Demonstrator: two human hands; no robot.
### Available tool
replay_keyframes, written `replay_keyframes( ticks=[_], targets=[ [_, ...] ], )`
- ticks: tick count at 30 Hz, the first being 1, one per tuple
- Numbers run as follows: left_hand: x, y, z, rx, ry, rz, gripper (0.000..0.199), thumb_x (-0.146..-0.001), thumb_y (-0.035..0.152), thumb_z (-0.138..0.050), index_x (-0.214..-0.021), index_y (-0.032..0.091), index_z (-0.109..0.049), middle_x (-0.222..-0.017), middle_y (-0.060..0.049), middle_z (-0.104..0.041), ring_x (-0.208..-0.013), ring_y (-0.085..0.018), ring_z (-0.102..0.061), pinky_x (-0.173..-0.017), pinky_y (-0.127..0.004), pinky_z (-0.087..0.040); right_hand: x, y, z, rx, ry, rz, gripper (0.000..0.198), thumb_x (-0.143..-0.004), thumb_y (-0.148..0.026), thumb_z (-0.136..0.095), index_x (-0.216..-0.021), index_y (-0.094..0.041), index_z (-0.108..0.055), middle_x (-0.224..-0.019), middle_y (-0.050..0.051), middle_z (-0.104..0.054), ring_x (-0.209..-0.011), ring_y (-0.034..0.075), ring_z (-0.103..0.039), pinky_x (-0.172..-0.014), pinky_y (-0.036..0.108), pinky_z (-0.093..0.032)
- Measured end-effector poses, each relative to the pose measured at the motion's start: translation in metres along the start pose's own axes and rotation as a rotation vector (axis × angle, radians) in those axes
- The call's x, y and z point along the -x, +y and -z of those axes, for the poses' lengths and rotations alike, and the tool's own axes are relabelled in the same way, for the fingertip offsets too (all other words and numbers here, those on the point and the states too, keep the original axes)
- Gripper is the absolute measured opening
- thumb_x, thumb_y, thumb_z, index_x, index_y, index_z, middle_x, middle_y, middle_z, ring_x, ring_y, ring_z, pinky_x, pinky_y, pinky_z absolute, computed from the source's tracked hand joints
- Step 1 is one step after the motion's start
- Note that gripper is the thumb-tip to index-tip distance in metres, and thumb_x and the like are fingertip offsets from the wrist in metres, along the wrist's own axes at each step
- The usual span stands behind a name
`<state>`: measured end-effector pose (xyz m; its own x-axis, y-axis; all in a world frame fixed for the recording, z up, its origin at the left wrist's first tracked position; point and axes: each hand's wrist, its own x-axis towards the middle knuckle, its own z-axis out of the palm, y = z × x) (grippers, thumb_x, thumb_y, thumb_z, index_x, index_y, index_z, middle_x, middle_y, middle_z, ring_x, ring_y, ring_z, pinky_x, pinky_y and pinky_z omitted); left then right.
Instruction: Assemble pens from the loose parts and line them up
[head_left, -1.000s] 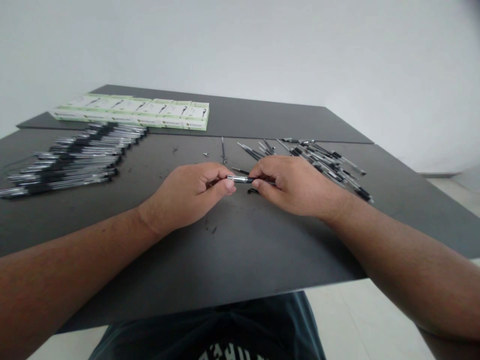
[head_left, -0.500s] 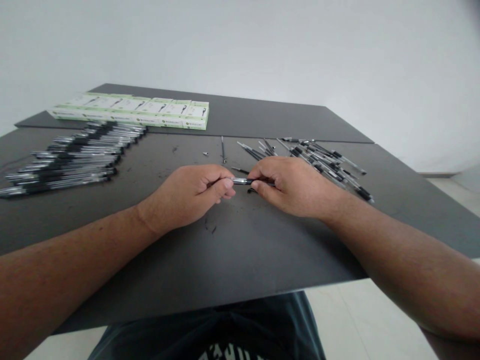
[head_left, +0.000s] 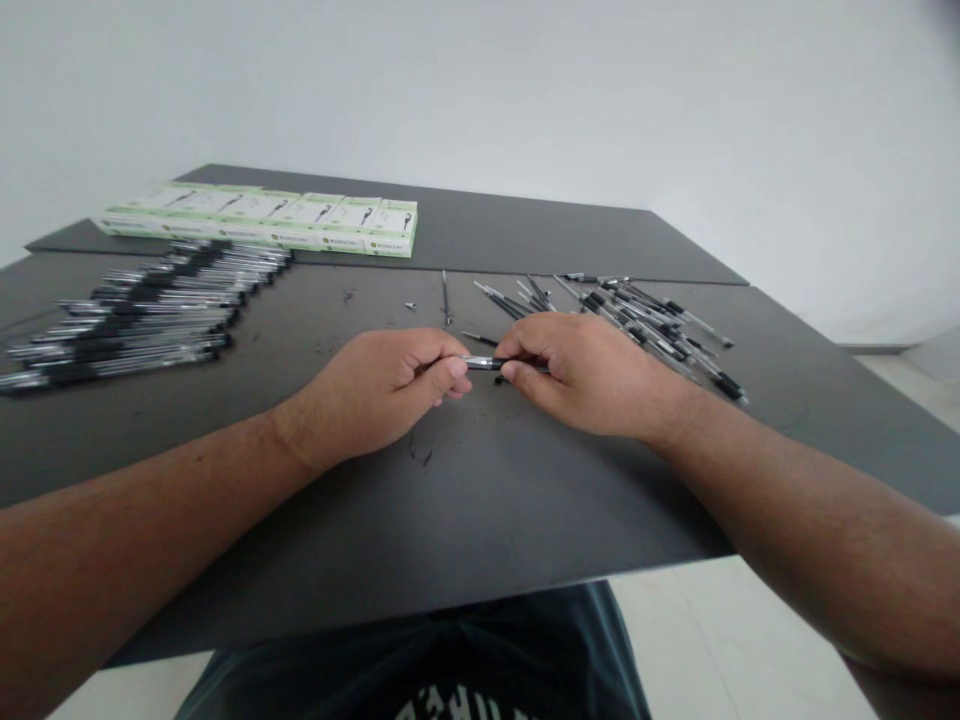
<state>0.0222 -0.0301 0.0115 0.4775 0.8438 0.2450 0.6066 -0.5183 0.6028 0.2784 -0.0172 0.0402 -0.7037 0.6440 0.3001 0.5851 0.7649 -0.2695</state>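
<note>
Between my hands lies a pen [head_left: 481,363] with a silvery tip section and a black grip, held level just above the table. My left hand [head_left: 397,385] pinches its silvery end between thumb and fingers. On the black grip, the thumb and fingers of my right hand [head_left: 581,370] are closed; the rest of the barrel is mostly hidden by that hand. Just below the pen a small black piece [head_left: 500,380] rests on the table. Beyond the hands are a thin refill [head_left: 480,340], another upright-lying refill [head_left: 445,298] and a small pen tip [head_left: 410,305].
A long row of pens [head_left: 150,310] covers the left of the dark table [head_left: 465,540]. Behind them stand white and green boxes [head_left: 300,222] side by side. At the right lie a heap of pen barrels [head_left: 660,330] and several refills [head_left: 502,303]. Dark scraps [head_left: 421,455] dot the surface.
Hardly anything differs. Both hands keep their grip on the pen in the same place, and the view has shifted very slightly.
</note>
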Motion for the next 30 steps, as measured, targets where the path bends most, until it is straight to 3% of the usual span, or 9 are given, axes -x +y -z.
replay_keyframes(
  ticks=[4,10,14,22,25,30],
  targets=[
    [0.001,0.002,0.0,-0.061,0.03,-0.024,0.031,-0.103,0.045,-0.052,-0.102,0.027,-0.078,-0.092,-0.001,-0.085,-0.086,-0.021,-0.078,-0.075,-0.03,-0.056,0.001,-0.001,-0.001,-0.011,0.007,-0.012,0.019,-0.099,-0.024,-0.06,-0.104,-0.02,-0.077,-0.093,0.006,-0.078,-0.083,0.02,-0.067,-0.076,0.031,-0.044],
    [0.002,0.003,-0.004,-0.076,0.064,-0.103,0.03,-0.094,0.04,-0.065,-0.119,0.033,-0.079,-0.112,-0.002,-0.084,-0.101,-0.025,-0.078,-0.096,-0.035,-0.059,0.0,-0.005,-0.003,-0.011,-0.073,0.033,0.021,-0.102,-0.023,-0.057,-0.105,-0.018,-0.077,-0.096,0.009,-0.079,-0.089,0.022,-0.07,-0.082,0.032,-0.047],
    [0.002,0.003,-0.003,-0.117,0.049,-0.113,0.025,-0.093,0.039,-0.067,-0.112,0.035,-0.082,-0.101,-0.001,-0.084,-0.093,-0.025,-0.078,-0.09,-0.035,-0.059,0.0,-0.007,-0.004,-0.041,-0.099,0.019,0.02,-0.103,-0.023,-0.057,-0.108,-0.017,-0.076,-0.099,0.009,-0.08,-0.091,0.022,-0.072,-0.083,0.033,-0.048],
    [-0.001,-0.01,0.012,-0.084,0.21,0.049,0.028,-0.102,0.049,-0.057,-0.101,0.028,-0.076,-0.08,0.0,-0.081,-0.07,-0.021,-0.073,-0.066,-0.031,-0.051,0.0,0.004,-0.007,-0.14,0.07,-0.05,0.022,-0.097,-0.019,-0.066,-0.119,-0.019,-0.07,-0.108,0.006,-0.081,-0.095,0.019,-0.074,-0.084,0.029,-0.051],
    [-0.002,-0.015,0.014,-0.069,0.227,0.088,0.033,-0.103,0.054,-0.055,-0.101,0.027,-0.074,-0.076,0.0,-0.079,-0.066,-0.02,-0.072,-0.067,-0.031,-0.052,-0.002,0.005,-0.006,-0.154,0.091,-0.089,0.016,-0.096,-0.017,-0.066,-0.112,-0.021,-0.071,-0.103,0.004,-0.08,-0.091,0.018,-0.073,-0.082,0.028,-0.05],
    [-0.001,-0.009,0.012,-0.14,0.212,0.025,0.034,-0.095,0.05,-0.063,-0.113,0.025,-0.077,-0.1,-0.004,-0.082,-0.086,-0.024,-0.075,-0.084,-0.035,-0.058,-0.003,0.001,-0.002,-0.256,0.021,-0.188,0.015,-0.103,-0.021,-0.059,-0.111,-0.021,-0.072,-0.089,-0.001,-0.079,-0.08,0.016,-0.07,-0.076,0.028,-0.047]
  ],
)
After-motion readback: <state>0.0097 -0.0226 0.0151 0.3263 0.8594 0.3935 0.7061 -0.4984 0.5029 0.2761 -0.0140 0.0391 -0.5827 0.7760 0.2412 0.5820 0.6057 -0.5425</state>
